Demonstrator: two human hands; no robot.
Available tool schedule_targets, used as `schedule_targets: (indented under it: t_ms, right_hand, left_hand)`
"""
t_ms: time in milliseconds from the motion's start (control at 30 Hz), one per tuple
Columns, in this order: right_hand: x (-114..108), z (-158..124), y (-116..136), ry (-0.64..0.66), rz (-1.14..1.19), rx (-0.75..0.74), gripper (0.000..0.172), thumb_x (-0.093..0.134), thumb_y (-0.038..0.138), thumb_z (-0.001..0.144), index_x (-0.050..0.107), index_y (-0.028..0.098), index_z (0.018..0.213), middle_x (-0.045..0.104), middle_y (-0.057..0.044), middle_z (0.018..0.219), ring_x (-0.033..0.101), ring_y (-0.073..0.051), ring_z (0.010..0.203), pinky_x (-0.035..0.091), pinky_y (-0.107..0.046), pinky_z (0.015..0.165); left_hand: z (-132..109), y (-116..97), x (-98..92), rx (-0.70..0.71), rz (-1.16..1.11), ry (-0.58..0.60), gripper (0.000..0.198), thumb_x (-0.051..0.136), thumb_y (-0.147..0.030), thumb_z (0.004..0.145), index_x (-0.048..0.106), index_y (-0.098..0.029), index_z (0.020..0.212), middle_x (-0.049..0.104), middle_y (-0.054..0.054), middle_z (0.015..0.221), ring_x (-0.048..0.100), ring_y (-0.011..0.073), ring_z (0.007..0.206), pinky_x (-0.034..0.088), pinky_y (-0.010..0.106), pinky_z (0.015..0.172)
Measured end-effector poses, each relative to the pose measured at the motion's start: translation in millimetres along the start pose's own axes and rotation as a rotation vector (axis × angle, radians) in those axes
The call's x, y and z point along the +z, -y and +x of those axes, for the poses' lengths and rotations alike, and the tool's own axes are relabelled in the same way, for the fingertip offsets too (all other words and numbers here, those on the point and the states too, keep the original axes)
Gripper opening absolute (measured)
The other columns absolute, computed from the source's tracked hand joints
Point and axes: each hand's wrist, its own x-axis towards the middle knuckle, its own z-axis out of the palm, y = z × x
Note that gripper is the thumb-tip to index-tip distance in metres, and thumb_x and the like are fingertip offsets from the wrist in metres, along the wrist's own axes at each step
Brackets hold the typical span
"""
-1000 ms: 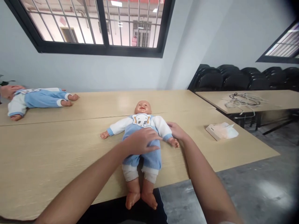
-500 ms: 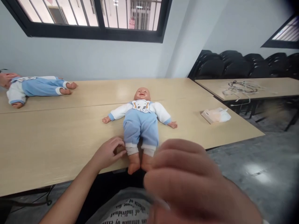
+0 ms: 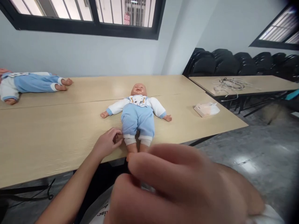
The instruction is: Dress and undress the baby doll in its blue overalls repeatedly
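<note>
A baby doll [image 3: 138,115] lies on its back on the table, arms spread and feet toward me. It wears blue trousers and a white top with blue cuffs and an elephant face. My left hand [image 3: 108,141] rests on the table beside the doll's leg, fingers loosely bent, thumb apart, nothing in it; its fingertips are at the trouser cuff, and I cannot tell if they touch. Large and blurred close to the camera, my right hand [image 3: 177,183] has its fingers curled in, with no object showing between them. It covers part of the doll's feet.
A second doll [image 3: 35,83] in like clothes lies at the far left of the table [image 3: 58,133]. A tissue box [image 3: 205,109] sits near the right end. Tangled cables [image 3: 231,84] lie on another table, with black chairs [image 3: 205,63] stacked behind it.
My right hand has shifted left and its thumb now shows at the front. My left hand stays by the doll's leg. The view has turned slightly right.
</note>
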Motion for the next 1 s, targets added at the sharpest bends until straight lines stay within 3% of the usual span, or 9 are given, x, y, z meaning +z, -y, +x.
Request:
schedule_targets:
  t_ms: [100,167,267,400,533,733,867,1000]
  right_hand:
    - [35.9,-12.6,-19.5,0.173,-0.078,-0.237,0.022,0.06,0.027,0.1,0.061,0.025,0.078,0.055,0.003,0.073,0.047,-0.014,0.064,0.039,-0.031,0.055]
    - [70.4,-35.0,-33.8,0.233,-0.235,-0.122,0.009,0.06,0.021,0.098,0.064,0.024,0.091,0.057,0.001,0.077,0.05,-0.017,0.07,0.042,-0.033,0.061]
    - [121.2,-70.9,-51.2,0.225,-0.426,0.114,0.027,0.06,0.019,0.099,0.061,0.022,0.126,0.064,-0.005,0.099,0.057,-0.023,0.091,0.047,-0.039,0.076]
    - [160.0,-93.0,-58.7,0.186,-0.471,0.19,0.014,0.058,0.017,0.099,0.065,0.018,0.111,0.065,-0.007,0.103,0.056,-0.024,0.095,0.046,-0.04,0.08]
    - [165.6,-89.5,-59.7,0.166,-0.412,0.237,0.007,0.06,0.017,0.099,0.065,0.02,0.097,0.066,-0.005,0.099,0.056,-0.023,0.092,0.046,-0.038,0.076]
    - [169.0,-86.9,-65.1,0.069,-0.325,0.273,0.012,0.059,0.014,0.1,0.066,0.018,0.109,0.069,-0.007,0.109,0.058,-0.022,0.096,0.049,-0.037,0.081]
    - [172.3,-88.8,-63.0,0.023,-0.273,0.264,0.016,0.054,0.013,0.101,0.066,0.018,0.111,0.07,-0.007,0.106,0.059,-0.021,0.095,0.049,-0.036,0.081]
    - [158.3,-85.3,-72.7,-0.026,-0.115,0.268,0.01,0.056,0.022,0.102,0.066,0.019,0.104,0.07,-0.007,0.104,0.061,-0.02,0.095,0.049,-0.035,0.083]
  left_hand:
    - [0.6,4.6,4.2,0.062,0.091,-0.054,0.014,0.059,-0.032,0.095,0.064,-0.022,0.103,0.069,0.002,0.099,0.063,0.0179,0.084,0.049,0.031,0.076]
    - [0.8,6.8,6.8,0.105,0.133,-0.08,0.013,0.058,-0.032,0.096,0.066,-0.023,0.1,0.069,0.001,0.097,0.064,0.0163,0.08,0.048,0.03,0.073]
    - [0.2,7.0,8.0,0.162,0.144,-0.133,0.012,0.056,-0.03,0.096,0.066,-0.023,0.098,0.071,0.001,0.098,0.064,0.0142,0.076,0.048,0.028,0.073]
    - [-2.0,3.4,5.3,0.191,0.12,-0.189,0.008,0.056,-0.026,0.094,0.063,-0.021,0.094,0.07,0.001,0.093,0.06,0.0118,0.068,0.047,0.026,0.069]
    - [-6.4,2.3,3.4,0.267,0.105,-0.175,0.007,0.055,-0.022,0.093,0.061,-0.02,0.09,0.067,0.001,0.088,0.056,0.0107,0.064,0.045,0.024,0.066]
    - [-14.4,3.6,3.4,0.443,0.112,-0.018,0.006,0.057,-0.017,0.089,0.058,-0.022,0.087,0.059,-0.002,0.075,0.054,0.0137,0.069,0.04,0.025,0.066]
    - [-14.3,1.5,1.5,0.324,0.054,0.014,0.004,0.056,-0.021,0.091,0.055,-0.022,0.087,0.058,-0.001,0.081,0.053,0.0127,0.068,0.04,0.025,0.066]
    - [-13.0,-1.1,0.4,0.158,0.092,0.078,0.009,0.056,-0.028,0.093,0.054,-0.022,0.087,0.059,-0.001,0.084,0.055,0.0136,0.067,0.04,0.027,0.065]
